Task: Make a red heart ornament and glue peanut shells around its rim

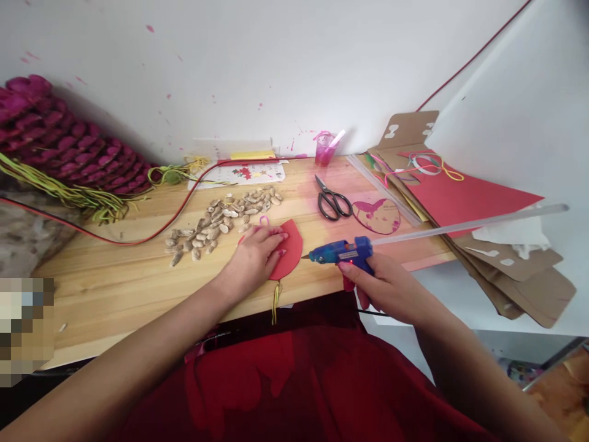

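Observation:
My right hand [384, 282] is wrapped round the handle of a blue hot glue gun [340, 250], its small red light lit. A long clear glue stick [469, 227] juts from the gun's back. The nozzle points left, close to the edge of a red paper heart [292, 248] on the table. Flat over the heart lies my left hand [257, 252], fingers stretched out and covering much of it. A yellow-green tassel [275, 301] hangs from the heart's lower tip over the table edge, and a pink loop [264, 220] shows above my fingers.
Unshelled peanuts or empty shells [221, 218] lie beyond my left hand. Black-handled scissors [332, 199], a cardboard heart [377, 216] and a pink-stained cup [324, 150] stand behind the gun. Red paper [483, 193] and cardboard are at right; a magenta shell-covered piece [78, 141] leans left.

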Available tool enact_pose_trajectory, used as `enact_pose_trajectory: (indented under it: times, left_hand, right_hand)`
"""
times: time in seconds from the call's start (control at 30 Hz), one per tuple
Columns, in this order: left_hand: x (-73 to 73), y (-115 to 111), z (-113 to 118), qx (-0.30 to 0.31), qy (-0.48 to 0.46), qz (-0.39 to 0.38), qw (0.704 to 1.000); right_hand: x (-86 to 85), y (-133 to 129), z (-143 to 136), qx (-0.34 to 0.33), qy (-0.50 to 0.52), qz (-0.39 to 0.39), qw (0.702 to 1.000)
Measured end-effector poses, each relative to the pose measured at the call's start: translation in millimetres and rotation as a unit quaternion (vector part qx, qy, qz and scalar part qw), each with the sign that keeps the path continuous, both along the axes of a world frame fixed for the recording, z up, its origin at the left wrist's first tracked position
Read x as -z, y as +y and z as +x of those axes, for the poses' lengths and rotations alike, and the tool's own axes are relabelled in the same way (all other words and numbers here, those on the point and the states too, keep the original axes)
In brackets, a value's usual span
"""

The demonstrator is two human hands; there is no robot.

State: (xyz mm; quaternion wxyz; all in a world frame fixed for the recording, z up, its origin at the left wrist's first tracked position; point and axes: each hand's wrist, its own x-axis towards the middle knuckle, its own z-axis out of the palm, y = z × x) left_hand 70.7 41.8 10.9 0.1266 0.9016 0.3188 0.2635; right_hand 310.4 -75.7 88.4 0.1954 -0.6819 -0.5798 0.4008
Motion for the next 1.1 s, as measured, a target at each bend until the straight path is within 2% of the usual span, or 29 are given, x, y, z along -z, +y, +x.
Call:
enact_pose_trajectory:
  times: [0.1,0.27,0.43,0.53,0.7,0.83,1.0,1.1]
  left_hand:
    - [9.6,3,1,0.044,0.075,0.034,0.996]
    - [14.4,4,2,0.06,0.171,0.061,0.982]
    - [2.7,-4,2,0.122,0.189,0.061,0.972]
    - [-2.4,-6,0,0.115,0.18,0.033,0.976]
    - [-2.1,-8,-3,0.066,0.195,-0.005,0.979]
    - [-1.9,-9,-5,0.062,0.19,-0.03,0.979]
    - [-7.6,-8,-12,0.099,0.104,-0.087,0.986]
    - [-6.9,-5,-11,0.065,0.062,-0.088,0.992]
  right_hand:
    - [16.1,-1,9,0.064,0.176,-0.045,0.981]
    - [34.9,2,4,0.14,0.419,-0.044,0.896]
    - [39.5,10,-13,0.185,0.551,-0.078,0.81]
    - [43.2,15,-18,0.216,0.585,-0.078,0.778]
    - [46.9,21,-21,0.242,0.601,-0.06,0.759]
    - [46.9,21,-21,0.251,0.603,-0.057,0.755]
    - [47.7,20,-22,0.248,0.595,-0.051,0.762]
    - [48.7,19,-23,0.245,0.59,-0.046,0.768]
